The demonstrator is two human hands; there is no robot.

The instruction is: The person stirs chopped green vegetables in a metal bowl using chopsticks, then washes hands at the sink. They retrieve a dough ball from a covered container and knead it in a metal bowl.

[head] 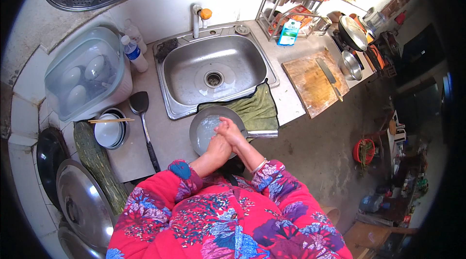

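Note:
Both of my hands are pressed together over a round metal pan (201,128) that holds cloudy liquid. My left hand (218,146) lies against my right hand (233,133), and their palms and fingers partly hide each other, so whether anything small is between them cannot be seen. The pan stands at the counter's front edge, its metal handle (263,134) pointing right across a green cloth (260,108). Behind it is a stainless steel sink (233,55) with a tap (196,22). A black spatula (139,102) lies to the left of the pan.
A lidded plastic tub (87,73), bottles (134,53), stacked bowls (109,131) with chopsticks and a long green gourd (96,160) are at left. At right, a cleaver (326,71) lies on a wooden cutting board (305,80), near a metal bowl (350,65) and a wire rack (287,0).

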